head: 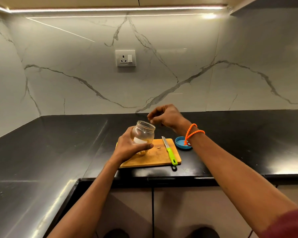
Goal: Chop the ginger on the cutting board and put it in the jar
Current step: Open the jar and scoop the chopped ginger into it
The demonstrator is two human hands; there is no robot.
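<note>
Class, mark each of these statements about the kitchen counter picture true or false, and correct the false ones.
1. The left hand holds the jar tilted above the cutting board. True.
2. The right hand grips the knife. False: the knife lies on the board, untouched; the right hand is bunched above the jar's mouth.
3. The blue lid is screwed onto the jar. False: it lies on the counter, right of the board.
4. A small ginger piece remains on the board. True.
5. The right wrist wears an orange band. True.
</note>
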